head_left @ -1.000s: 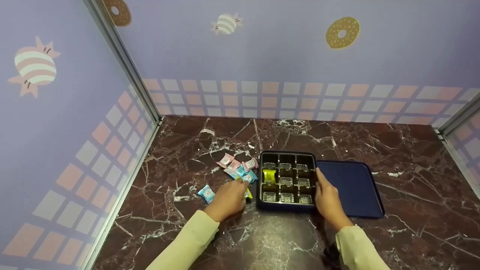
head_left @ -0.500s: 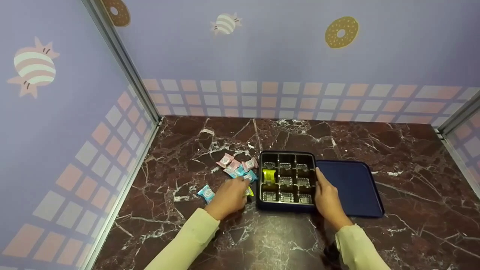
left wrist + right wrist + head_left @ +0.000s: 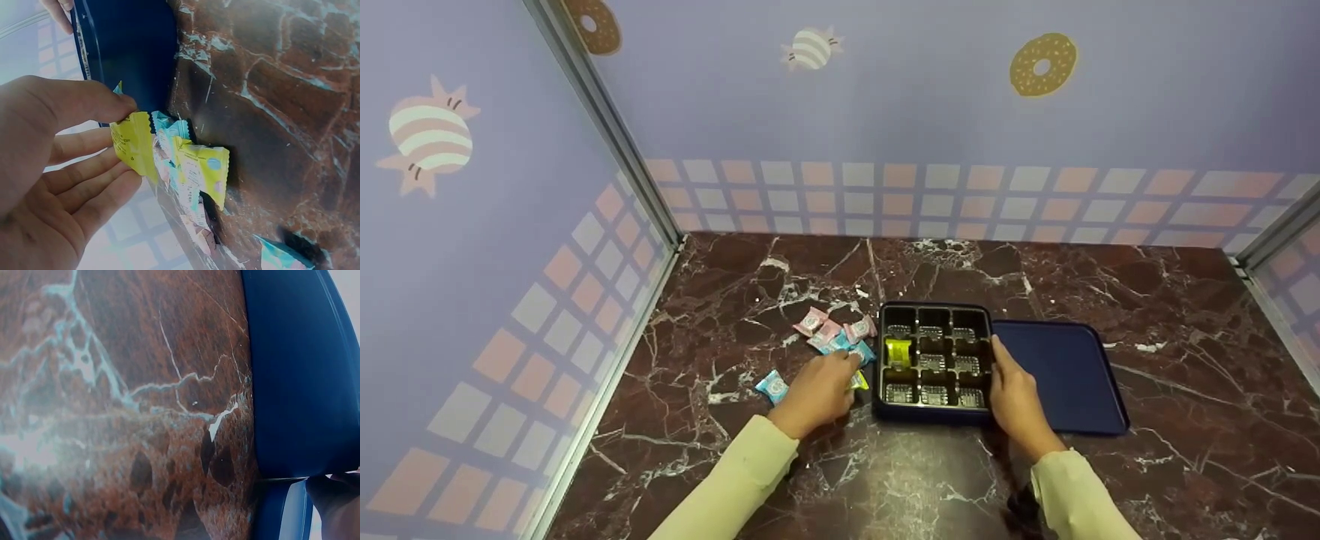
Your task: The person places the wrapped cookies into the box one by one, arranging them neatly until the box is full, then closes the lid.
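Observation:
My left hand (image 3: 819, 390) reaches down at the candy pile beside the box. Its thumb and fingers pinch a yellow candy packet (image 3: 133, 145), clear in the left wrist view. A second yellow packet (image 3: 209, 169) leans on blue packets (image 3: 169, 126) just beyond. My right hand (image 3: 1018, 397) rests along the right side of the dark blue box (image 3: 934, 414), its fingers fairly straight against the wall. In the right wrist view only part of that hand (image 3: 337, 509) shows, at the lower corner of the box. One yellow packet (image 3: 898, 352) sits in the left middle compartment of the black tray.
Pink packets (image 3: 812, 321) lie at the back of the pile. A lone blue packet (image 3: 772, 386) lies to its left. The dark blue lid (image 3: 1069, 379) is flat on the marbled table, right of the box. Patterned panels (image 3: 915, 112) enclose the back and sides.
My left hand has shifted very slightly to the right over the pile, staying low. The right hand and the box have kept their places.

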Demonstrator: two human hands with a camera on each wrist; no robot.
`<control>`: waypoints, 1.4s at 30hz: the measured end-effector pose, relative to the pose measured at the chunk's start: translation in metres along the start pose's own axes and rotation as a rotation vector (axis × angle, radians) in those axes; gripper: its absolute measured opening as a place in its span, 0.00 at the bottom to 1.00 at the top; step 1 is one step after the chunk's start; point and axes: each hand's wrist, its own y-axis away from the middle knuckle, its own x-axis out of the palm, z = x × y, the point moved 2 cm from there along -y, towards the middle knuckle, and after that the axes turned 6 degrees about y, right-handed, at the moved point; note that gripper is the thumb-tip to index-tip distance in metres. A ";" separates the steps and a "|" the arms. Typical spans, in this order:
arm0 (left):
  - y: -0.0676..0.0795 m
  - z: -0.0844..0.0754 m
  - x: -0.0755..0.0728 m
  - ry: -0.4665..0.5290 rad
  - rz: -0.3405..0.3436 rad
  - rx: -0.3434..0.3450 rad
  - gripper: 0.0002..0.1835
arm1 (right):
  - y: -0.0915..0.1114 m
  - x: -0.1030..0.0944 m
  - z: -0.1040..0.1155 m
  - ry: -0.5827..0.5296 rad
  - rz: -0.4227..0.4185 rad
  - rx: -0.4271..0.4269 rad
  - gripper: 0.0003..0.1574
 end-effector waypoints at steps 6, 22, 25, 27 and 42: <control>-0.002 0.001 -0.002 0.001 -0.019 0.013 0.11 | 0.000 0.000 0.001 0.002 0.021 0.024 0.32; -0.007 -0.004 -0.009 0.026 -0.001 -0.004 0.09 | 0.000 0.000 0.001 -0.003 0.024 0.024 0.32; -0.008 -0.005 -0.010 0.031 -0.007 0.001 0.09 | 0.000 0.000 0.001 -0.003 0.025 0.028 0.32; -0.008 -0.005 -0.011 0.032 -0.009 0.003 0.10 | 0.000 0.000 0.001 -0.002 0.025 0.028 0.32; -0.014 -0.012 -0.016 0.011 -0.070 0.029 0.09 | 0.000 0.000 0.001 -0.008 0.003 0.006 0.32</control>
